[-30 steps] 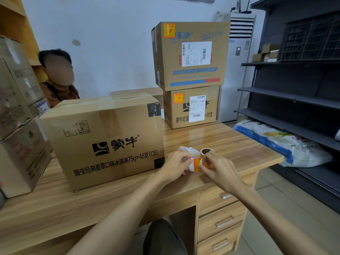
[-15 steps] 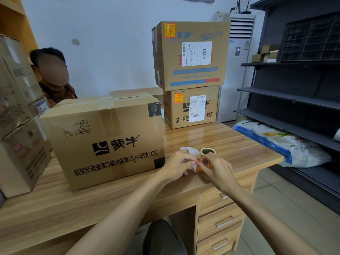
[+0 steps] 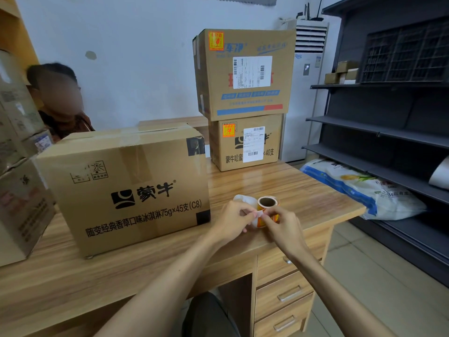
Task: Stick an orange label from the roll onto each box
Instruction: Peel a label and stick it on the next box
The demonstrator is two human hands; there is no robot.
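A small roll of orange labels (image 3: 267, 202) stands on the wooden desk (image 3: 303, 198), its white backing strip curling off to the left. My left hand (image 3: 233, 221) pinches the backing strip beside the roll. My right hand (image 3: 283, 224) pinches the edge of an orange label on that strip. A large brown box (image 3: 126, 190) stands just left of my hands, with no orange label visible on its front. Two stacked boxes stand at the back: the upper box (image 3: 245, 74) and the lower box (image 3: 245, 142) each carry an orange label at the top left.
More cartons (image 3: 17, 152) are piled at the left edge. A person (image 3: 58, 100) sits behind the large box. Dark shelving (image 3: 388, 132) with a white-and-blue sack (image 3: 359, 188) stands to the right. Desk drawers (image 3: 284, 295) are below my right arm.
My fingers have shifted slightly on the strip, and the label edge is lifted between them. The roll stays where it was. The person behind the box has moved a little.
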